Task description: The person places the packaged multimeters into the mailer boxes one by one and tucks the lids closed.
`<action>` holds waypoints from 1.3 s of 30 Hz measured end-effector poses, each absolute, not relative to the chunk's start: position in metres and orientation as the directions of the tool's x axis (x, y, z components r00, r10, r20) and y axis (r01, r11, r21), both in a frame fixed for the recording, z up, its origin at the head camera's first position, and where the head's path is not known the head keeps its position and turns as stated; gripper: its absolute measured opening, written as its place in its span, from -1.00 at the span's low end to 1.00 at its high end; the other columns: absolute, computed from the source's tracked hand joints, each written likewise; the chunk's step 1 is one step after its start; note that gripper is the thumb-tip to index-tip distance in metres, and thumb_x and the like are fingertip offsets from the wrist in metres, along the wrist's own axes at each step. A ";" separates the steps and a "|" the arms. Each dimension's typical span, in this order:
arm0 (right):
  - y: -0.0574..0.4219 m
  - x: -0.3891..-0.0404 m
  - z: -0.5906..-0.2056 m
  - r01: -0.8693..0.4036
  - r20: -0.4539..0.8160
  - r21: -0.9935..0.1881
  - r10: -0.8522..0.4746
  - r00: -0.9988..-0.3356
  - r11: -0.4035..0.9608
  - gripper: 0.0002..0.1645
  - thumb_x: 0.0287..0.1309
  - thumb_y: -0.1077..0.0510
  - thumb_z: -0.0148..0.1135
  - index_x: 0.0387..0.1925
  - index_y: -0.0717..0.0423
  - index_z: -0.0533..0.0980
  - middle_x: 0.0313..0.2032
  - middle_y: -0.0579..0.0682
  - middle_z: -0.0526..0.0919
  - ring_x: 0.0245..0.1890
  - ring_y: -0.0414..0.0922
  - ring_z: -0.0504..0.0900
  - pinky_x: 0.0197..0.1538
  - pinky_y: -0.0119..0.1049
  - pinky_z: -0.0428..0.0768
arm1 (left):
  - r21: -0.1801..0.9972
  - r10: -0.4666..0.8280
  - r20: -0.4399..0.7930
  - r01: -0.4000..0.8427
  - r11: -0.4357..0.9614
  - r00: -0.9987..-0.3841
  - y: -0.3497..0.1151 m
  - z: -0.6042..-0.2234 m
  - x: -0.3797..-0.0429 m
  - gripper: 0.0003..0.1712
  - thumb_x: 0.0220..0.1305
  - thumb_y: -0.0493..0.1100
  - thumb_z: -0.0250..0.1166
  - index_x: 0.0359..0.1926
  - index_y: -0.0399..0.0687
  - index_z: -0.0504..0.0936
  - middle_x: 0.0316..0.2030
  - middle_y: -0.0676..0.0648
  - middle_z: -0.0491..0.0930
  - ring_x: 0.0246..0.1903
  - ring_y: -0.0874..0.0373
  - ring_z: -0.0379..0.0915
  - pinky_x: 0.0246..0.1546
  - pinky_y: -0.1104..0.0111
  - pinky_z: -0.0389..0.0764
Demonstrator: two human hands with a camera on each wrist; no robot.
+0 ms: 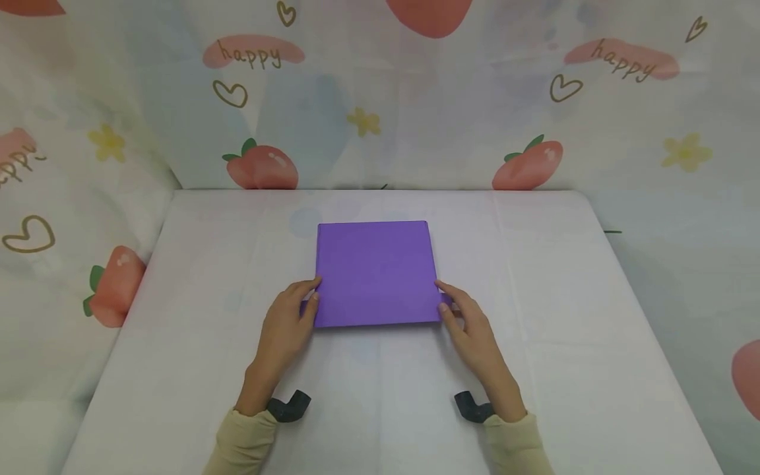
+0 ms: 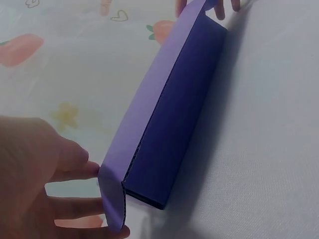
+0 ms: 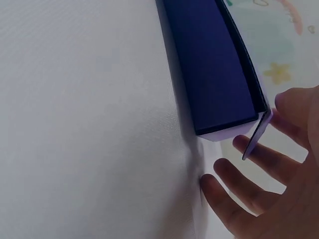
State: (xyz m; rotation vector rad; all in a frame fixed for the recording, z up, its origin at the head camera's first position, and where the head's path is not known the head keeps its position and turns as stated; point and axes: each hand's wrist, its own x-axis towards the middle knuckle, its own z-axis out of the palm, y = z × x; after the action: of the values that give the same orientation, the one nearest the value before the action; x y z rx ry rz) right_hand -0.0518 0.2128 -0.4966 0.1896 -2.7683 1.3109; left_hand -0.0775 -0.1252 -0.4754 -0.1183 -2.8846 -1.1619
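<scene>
A flat purple cardboard box (image 1: 377, 274) lies on the white-covered table in front of me. Its lid overhangs the dark purple front side (image 2: 174, 109), and a bare corrugated edge shows along it. At the left end, my left hand (image 1: 287, 326) holds a small side flap (image 2: 114, 206), one fingertip reaching round its lower edge. My right hand (image 1: 475, 333) is at the opposite end, thumb and index finger at the lid's corner. Another side flap (image 3: 256, 135) hangs between those fingers and the middle finger; the other fingers are spread below it.
White cloth (image 1: 380, 402) covers the table. A printed curtain (image 1: 415, 99) with strawberries, hearts and flowers rises behind it and along the sides. Dark angled wrist mounts (image 1: 289, 406) stick out beside both beige sleeves (image 1: 243, 439).
</scene>
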 end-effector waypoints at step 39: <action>0.202 -0.046 -0.498 -0.062 0.083 -0.786 0.006 -0.997 0.615 -0.41 0.57 0.09 0.10 0.49 0.17 0.30 0.43 0.24 0.49 0.23 0.25 0.66 0.17 0.14 0.68 | 0.106 0.540 0.244 0.576 0.811 -0.805 -0.021 -0.466 -0.078 -0.59 0.55 0.10 0.18 0.34 0.35 0.61 0.38 -0.05 0.55 0.41 -0.16 0.41 0.30 -0.15 0.48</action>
State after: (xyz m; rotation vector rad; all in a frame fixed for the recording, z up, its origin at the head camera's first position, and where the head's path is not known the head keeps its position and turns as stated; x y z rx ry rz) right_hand -0.0463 0.2017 -0.4976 0.0472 -2.7528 1.3448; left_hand -0.0779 -0.0208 -0.4658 -0.8710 -2.7938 -0.2585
